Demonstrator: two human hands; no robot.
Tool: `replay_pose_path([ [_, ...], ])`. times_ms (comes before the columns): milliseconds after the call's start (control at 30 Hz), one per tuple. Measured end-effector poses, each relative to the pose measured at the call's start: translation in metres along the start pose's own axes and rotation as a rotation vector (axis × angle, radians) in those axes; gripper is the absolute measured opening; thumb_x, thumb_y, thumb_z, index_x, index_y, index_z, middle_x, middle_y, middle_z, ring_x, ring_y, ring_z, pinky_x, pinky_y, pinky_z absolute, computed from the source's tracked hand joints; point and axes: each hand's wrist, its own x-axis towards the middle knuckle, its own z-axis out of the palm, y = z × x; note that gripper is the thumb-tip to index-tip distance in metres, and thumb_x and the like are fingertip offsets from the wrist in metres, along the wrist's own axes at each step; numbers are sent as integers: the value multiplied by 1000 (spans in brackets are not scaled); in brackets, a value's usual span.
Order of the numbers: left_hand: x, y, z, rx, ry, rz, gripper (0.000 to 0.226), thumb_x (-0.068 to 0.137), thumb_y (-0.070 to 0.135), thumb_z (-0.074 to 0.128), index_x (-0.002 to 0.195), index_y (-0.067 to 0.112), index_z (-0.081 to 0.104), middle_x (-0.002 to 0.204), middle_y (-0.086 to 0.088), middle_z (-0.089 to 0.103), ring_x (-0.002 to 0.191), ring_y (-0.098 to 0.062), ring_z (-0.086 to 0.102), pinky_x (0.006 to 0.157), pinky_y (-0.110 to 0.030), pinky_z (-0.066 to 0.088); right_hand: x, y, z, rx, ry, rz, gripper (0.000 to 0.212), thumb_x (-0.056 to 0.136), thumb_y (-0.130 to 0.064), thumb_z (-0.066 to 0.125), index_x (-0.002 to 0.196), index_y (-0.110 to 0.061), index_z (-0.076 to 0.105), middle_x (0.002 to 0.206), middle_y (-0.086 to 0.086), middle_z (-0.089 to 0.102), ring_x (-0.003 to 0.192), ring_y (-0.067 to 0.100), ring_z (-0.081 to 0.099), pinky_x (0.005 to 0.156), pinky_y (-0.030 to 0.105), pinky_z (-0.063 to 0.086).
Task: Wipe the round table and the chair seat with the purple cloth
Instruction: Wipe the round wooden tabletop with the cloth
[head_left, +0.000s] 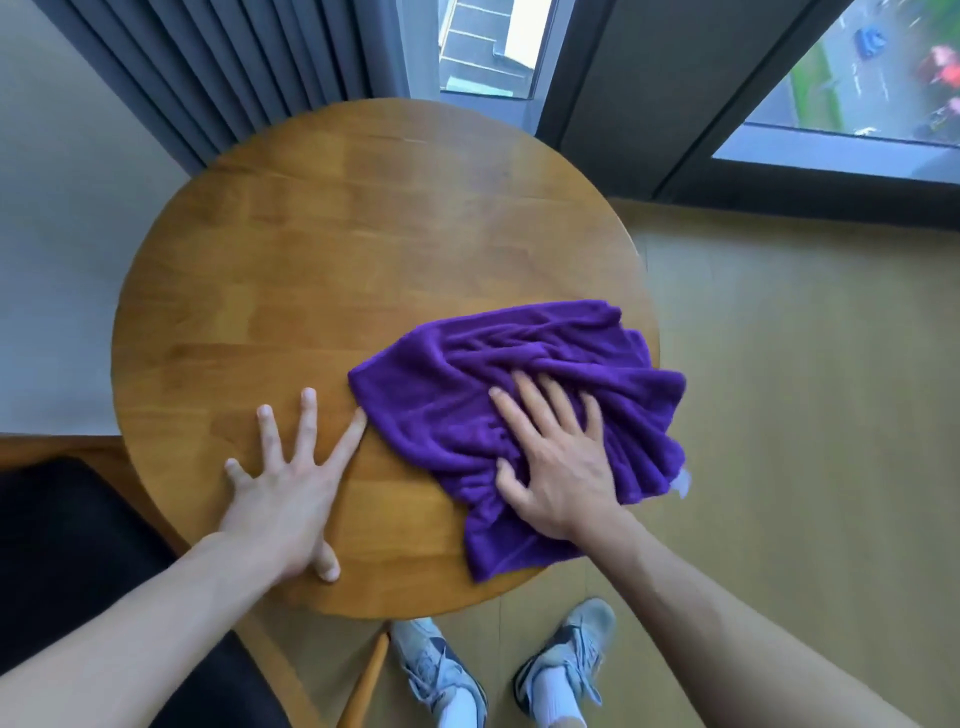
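- Chair seat (62, 551): a dark, matte cushion in a wooden frame, down to the left of the left hand, tucked partly under the tabletop's near-left edge.
- Left hand (291, 499): released and flat, fingers straight and fanned wide, palm pressed on bare wood near the tabletop's front edge. It grasps nothing. The tip of its index finger just meets the left edge of the purple cloth (467, 374).
- Tabletop (322, 249): round, made of jointed wooden planks in a warm honey-brown, smooth with a faint sheen; the stretch beyond both hands is bare wood.
- Purple cloth: a soft, fuzzy, deep-violet towel, bunched into loose folds and ridges. It lies on the right-front part of the tabletop, under the right hand, with its far-right corner drooping over the rim.
- Right hand (556, 457): open, palm down on top of the cloth, fingers straight and slightly spread, thumb out to the left. It presses the fabric against the wood rather than clutching it; wrinkles gather around the fingertips.
- Shoes (566, 660): a pair of grey lace-up trainers with white socks, on the pale wood-look floor (805, 415) below the right hand.
- Curtain (208, 67): grey, pleated, far beyond the left hand, beside a dark-framed window (488, 47).
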Motion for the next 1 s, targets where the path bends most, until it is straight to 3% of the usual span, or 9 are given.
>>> replay_pose_path([
  [167, 0, 1, 0, 13, 3, -19, 169, 58, 54, 95, 129, 41, -58, 137, -16, -66, 144, -57, -30, 114, -73, 26, -2, -44, 7, 114, 57, 558, 80, 84, -45, 45, 160, -30, 28, 171, -3, 14, 157, 28, 11, 123, 61, 7],
  [233, -1, 2, 0, 15, -1, -18, 169, 59, 54, 94, 128, 41, -59, 136, -16, -66, 144, -57, -30, 114, -72, 26, -5, -74, 11, 159, 58, 673, 81, 83, -43, 43, 161, -25, 27, 172, 1, 10, 157, 30, 9, 122, 64, 8],
  [467, -3, 7, 2, 24, 37, -36, 170, 58, 55, 94, 130, 41, -58, 137, -17, -65, 145, -57, -28, 114, -71, 27, -9, -78, 15, 121, 15, 629, 85, 85, -45, 43, 162, -18, 21, 172, 10, 4, 158, 34, 3, 122, 65, 7],
  [600, -2, 8, 4, 21, 64, -43, 170, 57, 55, 95, 130, 41, -58, 142, -17, -62, 146, -57, -27, 114, -71, 28, -15, -53, 17, 53, -9, 296, 90, 84, -51, 45, 161, -13, 22, 170, 16, 9, 157, 38, 4, 121, 68, 8],
  [733, 0, 9, 6, -9, 85, -50, 169, 57, 54, 95, 132, 44, -56, 144, -14, -61, 146, -56, -28, 115, -72, 27, -9, -8, 7, 72, 32, 38, 82, 83, -50, 52, 158, -20, 35, 168, 6, 23, 157, 28, 15, 122, 62, 15],
  [900, -1, 7, 5, -29, 108, -45, 165, 57, 55, 95, 137, 49, -50, 150, -10, -55, 149, -52, -25, 115, -70, 27, 8, 14, 0, 137, 122, 161, 73, 84, -45, 50, 154, -25, 42, 166, -5, 30, 155, 19, 23, 125, 52, 13],
  [967, -1, 7, 5, -116, 118, -62, 151, 67, 54, 90, 146, 52, -38, 157, -5, -47, 152, -48, -23, 117, -68, 25, 12, 11, 0, 137, 134, 255, 73, 84, -45, 48, 154, -25, 42, 167, -4, 29, 155, 19, 22, 125, 52, 12],
  [1000, -1, 9, 6, -203, 164, -61, 133, 77, 53, 84, 153, 52, -25, 163, -3, -39, 154, -44, -20, 120, -67, 23, 13, 9, 1, 138, 133, 279, 73, 84, -46, 47, 154, -24, 41, 167, -4, 28, 155, 19, 21, 125, 52, 11],
])
